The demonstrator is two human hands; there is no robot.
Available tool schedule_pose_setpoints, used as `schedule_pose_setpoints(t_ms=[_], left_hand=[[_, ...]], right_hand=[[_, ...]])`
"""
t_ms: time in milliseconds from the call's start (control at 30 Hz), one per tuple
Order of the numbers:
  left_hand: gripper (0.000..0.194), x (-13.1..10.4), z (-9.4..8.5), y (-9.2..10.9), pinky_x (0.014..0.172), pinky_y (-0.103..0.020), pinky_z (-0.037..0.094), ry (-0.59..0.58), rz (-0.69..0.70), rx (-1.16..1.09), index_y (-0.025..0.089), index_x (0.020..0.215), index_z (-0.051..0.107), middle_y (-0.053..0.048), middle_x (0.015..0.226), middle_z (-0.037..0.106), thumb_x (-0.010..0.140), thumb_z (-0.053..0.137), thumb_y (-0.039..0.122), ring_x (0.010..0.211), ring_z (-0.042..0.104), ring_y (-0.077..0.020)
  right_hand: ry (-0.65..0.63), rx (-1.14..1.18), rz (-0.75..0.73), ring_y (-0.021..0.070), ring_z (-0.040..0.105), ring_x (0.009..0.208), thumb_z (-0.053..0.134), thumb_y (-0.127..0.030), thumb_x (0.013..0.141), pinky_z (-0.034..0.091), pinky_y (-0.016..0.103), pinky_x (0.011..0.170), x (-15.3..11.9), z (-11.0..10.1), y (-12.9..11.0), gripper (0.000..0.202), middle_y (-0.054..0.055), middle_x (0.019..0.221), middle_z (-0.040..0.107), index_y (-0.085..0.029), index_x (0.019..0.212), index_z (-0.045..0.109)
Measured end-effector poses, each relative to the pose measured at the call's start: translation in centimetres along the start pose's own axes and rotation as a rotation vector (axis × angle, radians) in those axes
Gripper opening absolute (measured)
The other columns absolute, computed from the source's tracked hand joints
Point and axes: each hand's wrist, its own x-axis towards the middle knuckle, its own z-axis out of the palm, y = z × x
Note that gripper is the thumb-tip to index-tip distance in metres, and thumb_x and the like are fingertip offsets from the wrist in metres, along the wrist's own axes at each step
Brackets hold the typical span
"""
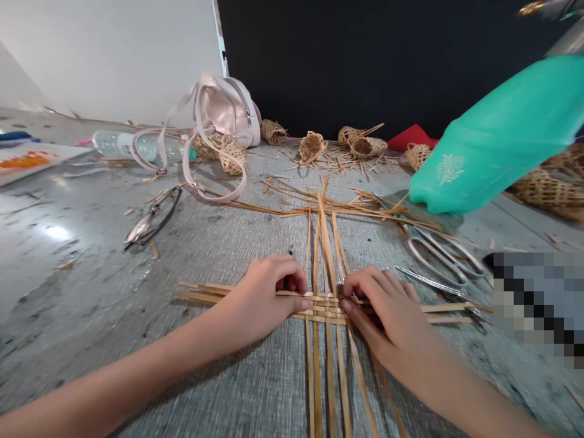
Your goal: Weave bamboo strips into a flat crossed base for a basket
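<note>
Thin bamboo strips cross over and under each other in a small woven patch point(326, 308) on the grey table, their loose ends spreading out in all directions. My left hand point(271, 289) pinches the left side of the weave, thumb and fingers closed on the crosswise strips. At the right side, my right hand point(387, 304) holds the crosswise strips between thumb and index finger. The lengthwise strips point(331, 377) run toward me between my forearms. Parts of the crosswise strips are hidden under both hands.
Scissors point(440, 255) and tweezers point(424, 280) lie right of my right hand. A green-wrapped object point(497, 140) leans in from the right. Loose strips point(356, 210), small woven baskets point(312, 147), a pink bag point(228, 109), a plastic bottle point(141, 146) and glasses point(152, 219) lie farther back.
</note>
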Motion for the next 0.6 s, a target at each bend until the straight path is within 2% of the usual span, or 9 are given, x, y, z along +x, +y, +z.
schedule_pose_setpoints(t_ms=[200,400,500,600], left_hand=[[0.008,-0.1,0.2,0.1,0.063,-0.026,0.037,0.029,0.099,0.043,0.014,0.073,0.059,0.001,0.073,0.054,0.076,0.058,0.007,0.067,0.048,-0.0132],[0.017,0.2,0.3,-0.1,0.072,-0.026,0.038,0.037,0.214,0.093,0.015,0.073,0.062,-0.001,0.076,0.057,0.082,0.052,0.005,0.077,0.052,-0.0149],[0.012,0.2,0.4,-0.3,0.071,-0.027,0.039,0.048,0.229,0.115,0.015,0.072,0.061,0.000,0.076,0.055,0.081,0.056,0.009,0.077,0.052,-0.0156],[0.006,0.2,0.6,-0.3,0.069,-0.027,0.039,0.058,0.229,0.126,0.015,0.074,0.060,0.000,0.076,0.054,0.079,0.061,0.013,0.076,0.051,-0.0156]], right_hand=[[0.027,-0.029,-0.092,0.0167,0.049,0.078,0.040,-0.022,0.089,0.035,0.032,0.066,0.1,-0.5,0.2,0.009,0.002,0.087,0.052,-0.022,0.089,0.049],[0.064,-0.075,-0.191,0.0168,0.050,0.077,0.045,-0.023,0.088,0.035,0.032,0.066,0.4,-0.8,0.6,0.008,0.001,0.083,0.054,-0.022,0.084,0.052],[0.022,-0.029,-0.206,0.0167,0.049,0.078,0.044,-0.023,0.089,0.036,0.031,0.066,0.7,-0.7,0.8,0.007,0.001,0.085,0.054,-0.022,0.089,0.051],[-0.082,0.010,-0.178,0.0184,0.049,0.080,0.043,-0.023,0.089,0.036,0.032,0.066,1.4,-0.8,0.7,0.009,0.002,0.087,0.055,-0.023,0.090,0.052]])
